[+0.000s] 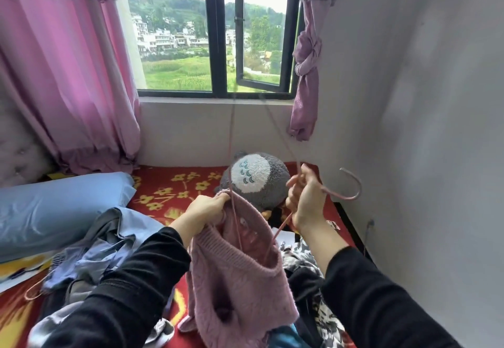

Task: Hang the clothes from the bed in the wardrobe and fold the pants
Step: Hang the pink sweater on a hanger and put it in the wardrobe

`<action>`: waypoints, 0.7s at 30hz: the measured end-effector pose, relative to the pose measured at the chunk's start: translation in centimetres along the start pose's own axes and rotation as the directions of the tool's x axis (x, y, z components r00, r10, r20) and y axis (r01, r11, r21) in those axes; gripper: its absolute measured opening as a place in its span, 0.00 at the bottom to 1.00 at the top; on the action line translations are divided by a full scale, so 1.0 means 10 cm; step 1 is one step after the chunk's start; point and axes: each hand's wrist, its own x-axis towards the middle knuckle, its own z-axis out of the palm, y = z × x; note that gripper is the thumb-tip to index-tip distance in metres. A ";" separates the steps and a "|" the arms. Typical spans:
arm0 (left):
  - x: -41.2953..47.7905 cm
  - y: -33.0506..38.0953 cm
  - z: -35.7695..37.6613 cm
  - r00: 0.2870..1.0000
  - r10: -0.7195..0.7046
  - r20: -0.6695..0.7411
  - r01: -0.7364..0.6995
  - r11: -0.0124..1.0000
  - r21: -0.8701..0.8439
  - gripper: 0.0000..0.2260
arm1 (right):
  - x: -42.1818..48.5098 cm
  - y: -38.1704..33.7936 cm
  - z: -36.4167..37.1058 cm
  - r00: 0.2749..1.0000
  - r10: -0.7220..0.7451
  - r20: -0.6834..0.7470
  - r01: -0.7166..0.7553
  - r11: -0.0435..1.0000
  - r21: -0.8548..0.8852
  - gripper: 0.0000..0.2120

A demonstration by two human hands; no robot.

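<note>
Over the bed [174,184], left hand [203,210] on sweater [240,279], right hand [306,200] on hanger [351,193]

Head view, facing down, close over bed [191,184]

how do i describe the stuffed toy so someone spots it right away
Look under the window, to the far end of the bed with its red flowered cover. The stuffed toy lies there near the right wall, beyond the pink sweater. It is the only round, grey, fuzzy thing, with a white patch of small blue crescents.
</note>
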 end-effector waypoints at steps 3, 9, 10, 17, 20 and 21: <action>0.03 -0.04 -0.16 0.995 -0.101 0.011 0.096 0.899 -0.426 0.17 | -0.08 0.35 -0.20 0.997 -0.016 0.078 0.033 0.974 -0.222 0.24; -0.01 -0.07 -0.44 0.996 -0.050 0.075 0.090 0.576 -0.813 0.11 | -0.01 0.44 -0.27 0.979 0.003 0.204 0.084 0.907 -0.413 0.21; -0.01 -0.06 -0.49 0.996 -0.032 0.079 0.084 0.529 -0.845 0.11 | 0.01 0.40 -0.22 0.977 0.019 0.215 0.078 0.898 -0.433 0.21; 0.04 0.03 -0.65 1.000 0.023 -0.009 -0.019 0.484 -0.875 0.10 | 0.14 -0.18 0.35 0.980 0.126 0.154 -0.033 0.867 -0.497 0.17; 0.05 0.05 -0.65 1.000 0.008 0.008 0.003 0.479 -0.878 0.08 | 0.09 -0.24 0.49 0.983 0.106 0.150 -0.024 0.884 -0.467 0.17; 0.06 0.04 -0.65 1.000 0.000 0.016 0.014 0.479 -0.878 0.08 | 0.07 -0.21 0.47 0.984 0.093 0.149 -0.012 0.882 -0.471 0.17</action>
